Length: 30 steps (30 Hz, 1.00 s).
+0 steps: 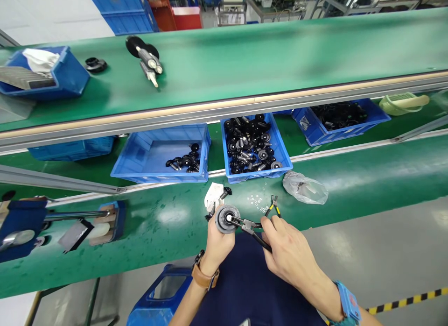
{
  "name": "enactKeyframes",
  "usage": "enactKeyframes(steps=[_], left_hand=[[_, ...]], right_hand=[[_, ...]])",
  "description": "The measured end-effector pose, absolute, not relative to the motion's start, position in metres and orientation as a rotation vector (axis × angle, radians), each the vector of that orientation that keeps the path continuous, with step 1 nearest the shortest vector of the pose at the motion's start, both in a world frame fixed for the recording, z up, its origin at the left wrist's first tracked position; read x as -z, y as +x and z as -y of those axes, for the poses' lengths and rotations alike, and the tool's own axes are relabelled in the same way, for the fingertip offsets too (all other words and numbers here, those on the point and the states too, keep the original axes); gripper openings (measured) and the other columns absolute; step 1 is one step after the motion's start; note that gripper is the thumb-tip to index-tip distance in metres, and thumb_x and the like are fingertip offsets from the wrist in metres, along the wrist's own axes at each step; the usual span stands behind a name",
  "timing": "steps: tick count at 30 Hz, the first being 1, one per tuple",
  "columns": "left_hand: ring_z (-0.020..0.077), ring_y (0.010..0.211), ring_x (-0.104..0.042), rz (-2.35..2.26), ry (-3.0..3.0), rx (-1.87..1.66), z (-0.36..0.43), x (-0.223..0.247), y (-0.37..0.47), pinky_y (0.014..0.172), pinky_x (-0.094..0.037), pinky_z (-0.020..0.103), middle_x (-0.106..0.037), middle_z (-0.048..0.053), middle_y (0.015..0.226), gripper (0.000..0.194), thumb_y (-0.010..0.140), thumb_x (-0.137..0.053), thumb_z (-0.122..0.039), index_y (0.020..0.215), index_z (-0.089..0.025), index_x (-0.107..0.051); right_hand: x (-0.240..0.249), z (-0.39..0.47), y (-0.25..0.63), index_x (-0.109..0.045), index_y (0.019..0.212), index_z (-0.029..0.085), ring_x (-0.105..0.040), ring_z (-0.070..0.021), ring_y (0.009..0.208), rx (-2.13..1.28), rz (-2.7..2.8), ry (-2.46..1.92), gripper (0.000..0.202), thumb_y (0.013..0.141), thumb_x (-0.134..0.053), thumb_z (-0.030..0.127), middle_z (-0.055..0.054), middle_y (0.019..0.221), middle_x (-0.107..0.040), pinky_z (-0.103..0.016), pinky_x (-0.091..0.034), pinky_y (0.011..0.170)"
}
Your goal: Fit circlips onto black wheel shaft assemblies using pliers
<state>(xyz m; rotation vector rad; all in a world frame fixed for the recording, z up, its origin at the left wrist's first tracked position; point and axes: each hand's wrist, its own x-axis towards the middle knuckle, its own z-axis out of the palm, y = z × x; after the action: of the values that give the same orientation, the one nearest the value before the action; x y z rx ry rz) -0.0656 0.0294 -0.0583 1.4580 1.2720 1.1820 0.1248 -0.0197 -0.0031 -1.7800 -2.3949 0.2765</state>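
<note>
My left hand [217, 244] is closed around a grey and black round part [221, 224], its flanged face turned up with a pale centre. In my right hand [289, 249] are black-handled pliers [249, 224], their slim jaw tips at the centre of that part. Just beyond my left hand lie a white glove [213, 195] and a small black part [227, 192]. Several small white rings [257, 201] are scattered on the green bench right of the glove. A second pair of pliers with yellow and black handles [274, 205] lies beyond my right hand.
One blue bin [255, 174] is full of black and grey parts; a second blue bin [140, 160] holds fewer. A clear plastic bag [306, 188] lies on the bench. At left stands a blue press-like fixture [23, 223]. A raised green conveyor [245, 60] crosses above the bins.
</note>
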Motion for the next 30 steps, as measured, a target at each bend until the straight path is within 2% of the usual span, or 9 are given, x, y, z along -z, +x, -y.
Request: enactKeyframes(steps=[5, 8, 11, 13, 15, 20, 30], left_hand=[[0.0244, 0.089, -0.073, -1.293, 1.281, -1.156, -0.033, 0.060, -0.063, 0.088, -0.059, 0.038, -0.078, 0.009, 0.095, 0.016, 0.080, -0.070, -0.020, 0.096, -0.016, -0.073], [0.0265, 0.092, -0.074, -1.322, 1.119, -1.136, -0.031, 0.061, -0.063, 0.090, -0.060, 0.041, -0.079, 0.011, 0.098, 0.026, 0.077, -0.079, -0.029, 0.099, -0.015, -0.074], [0.0275, 0.096, -0.074, -1.309, 0.974, -1.100, -0.026, 0.063, -0.064, 0.094, -0.058, 0.043, -0.079, 0.011, 0.100, 0.033, 0.074, -0.083, -0.034, 0.099, -0.015, -0.074], [0.0268, 0.095, -0.073, -1.277, 0.904, -1.077, -0.023, 0.065, -0.064, 0.095, -0.057, 0.043, -0.078, 0.011, 0.100, 0.034, 0.074, -0.085, -0.036, 0.098, -0.015, -0.074], [0.0260, 0.093, -0.072, -1.227, 0.873, -1.059, -0.020, 0.067, -0.064, 0.094, -0.057, 0.042, -0.078, 0.011, 0.097, 0.035, 0.073, -0.086, -0.039, 0.096, -0.015, -0.074], [0.0243, 0.086, -0.069, -1.145, 0.863, -1.024, -0.017, 0.064, -0.063, 0.088, -0.057, 0.040, -0.075, 0.011, 0.090, 0.037, 0.074, -0.087, -0.044, 0.090, -0.014, -0.073], [0.0228, 0.078, -0.066, -1.032, 1.011, -0.946, -0.020, 0.047, -0.061, 0.081, -0.059, 0.041, -0.072, 0.009, 0.080, 0.037, 0.078, -0.083, -0.050, 0.084, -0.015, -0.072]], right_hand=[[0.010, 0.018, 0.129, -0.042, 0.145, 0.020, -0.061, -0.0280, 0.097, -0.528, 2.079, -1.715, 0.047, 0.098, -0.049, 0.025, -0.013, 0.114, -0.059, -0.042, -0.054, 0.082], [0.042, 0.006, 0.147, -0.042, 0.145, 0.024, -0.063, -0.0275, 0.109, -0.737, 1.695, -1.862, 0.045, 0.102, -0.047, 0.039, -0.012, 0.127, -0.060, -0.042, -0.053, 0.093], [0.099, -0.010, 0.175, -0.047, 0.142, 0.025, -0.061, -0.0292, 0.121, -0.878, 1.283, -2.316, 0.050, 0.097, -0.054, 0.047, -0.010, 0.138, -0.059, -0.043, -0.048, 0.104], [0.140, -0.015, 0.196, -0.051, 0.139, 0.016, -0.061, -0.0349, 0.123, -0.931, 1.117, -2.494, 0.054, 0.095, -0.059, 0.045, -0.018, 0.134, -0.062, -0.046, -0.049, 0.102], [0.176, -0.013, 0.213, -0.055, 0.135, 0.010, -0.063, -0.0365, 0.119, -0.994, 0.957, -2.633, 0.051, 0.094, -0.063, 0.040, -0.023, 0.126, -0.066, -0.047, -0.051, 0.098], [0.231, 0.008, 0.237, -0.060, 0.132, 0.017, -0.065, -0.0257, 0.114, -1.037, 0.669, -2.833, 0.042, 0.098, -0.066, 0.041, -0.011, 0.131, -0.063, -0.049, -0.054, 0.098], [0.268, 0.010, 0.248, -0.058, 0.137, 0.019, -0.062, -0.0274, 0.120, -0.922, 0.524, -2.860, 0.045, 0.099, -0.066, 0.042, -0.011, 0.139, -0.059, -0.051, -0.054, 0.100]])
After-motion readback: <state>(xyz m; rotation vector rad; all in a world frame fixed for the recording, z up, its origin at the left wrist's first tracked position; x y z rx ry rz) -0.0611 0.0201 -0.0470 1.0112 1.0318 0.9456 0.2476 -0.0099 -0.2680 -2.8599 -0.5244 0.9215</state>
